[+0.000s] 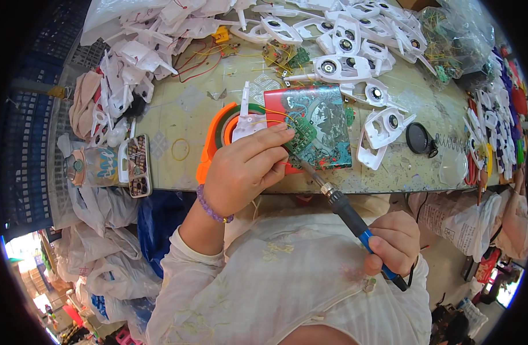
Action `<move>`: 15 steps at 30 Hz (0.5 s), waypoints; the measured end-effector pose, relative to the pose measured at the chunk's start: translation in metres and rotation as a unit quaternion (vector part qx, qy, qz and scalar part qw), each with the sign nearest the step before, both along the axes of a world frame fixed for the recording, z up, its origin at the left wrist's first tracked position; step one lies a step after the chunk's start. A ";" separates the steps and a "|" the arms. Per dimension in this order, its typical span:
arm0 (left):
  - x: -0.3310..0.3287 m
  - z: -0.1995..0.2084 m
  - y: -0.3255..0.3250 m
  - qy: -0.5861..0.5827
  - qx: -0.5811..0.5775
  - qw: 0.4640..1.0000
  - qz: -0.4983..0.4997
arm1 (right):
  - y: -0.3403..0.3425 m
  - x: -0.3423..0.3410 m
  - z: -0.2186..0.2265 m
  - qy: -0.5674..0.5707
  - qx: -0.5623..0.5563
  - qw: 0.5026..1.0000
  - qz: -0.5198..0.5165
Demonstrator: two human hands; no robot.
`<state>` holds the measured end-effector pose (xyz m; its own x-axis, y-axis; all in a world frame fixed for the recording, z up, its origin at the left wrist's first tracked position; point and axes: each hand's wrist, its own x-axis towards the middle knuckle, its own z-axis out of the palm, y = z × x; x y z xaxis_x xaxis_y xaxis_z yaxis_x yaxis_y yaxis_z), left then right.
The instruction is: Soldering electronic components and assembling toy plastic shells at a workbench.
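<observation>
Pinching green circuit board [305,135] over patterned pad [333,103] with left hand [253,158] nearly closed, apparently steadying it near the tip of soldering iron [349,214]; wrapping right hand [395,241] snugly around the handle, well behind the metal, likely avoiding heat.

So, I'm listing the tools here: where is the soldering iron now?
In the head view, right of centre, the soldering iron is in the right hand, its tip near the green circuit board at the left hand.
</observation>
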<state>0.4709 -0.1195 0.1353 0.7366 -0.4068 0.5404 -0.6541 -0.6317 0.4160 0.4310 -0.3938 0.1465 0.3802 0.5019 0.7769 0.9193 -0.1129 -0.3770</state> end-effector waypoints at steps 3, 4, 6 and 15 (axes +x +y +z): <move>0.000 -0.001 0.000 0.000 -0.003 1.000 0.004 | 0.000 0.000 0.000 0.005 -0.005 1.000 0.000; 0.000 -0.002 0.000 0.000 -0.003 1.000 0.005 | 0.000 0.000 0.000 0.008 -0.005 1.000 -0.002; 0.000 -0.003 0.000 -0.003 -0.004 1.000 0.007 | 0.000 0.000 -0.001 0.010 -0.005 1.000 -0.003; 0.000 -0.003 0.000 -0.005 -0.004 1.000 0.007 | -0.003 0.000 0.000 0.008 -0.009 1.000 -0.002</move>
<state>0.4712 -0.1191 0.1321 0.7363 -0.3927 0.5510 -0.6497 -0.6378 0.4136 0.4309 -0.3965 0.1464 0.3943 0.5145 0.7615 0.9129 -0.1239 -0.3889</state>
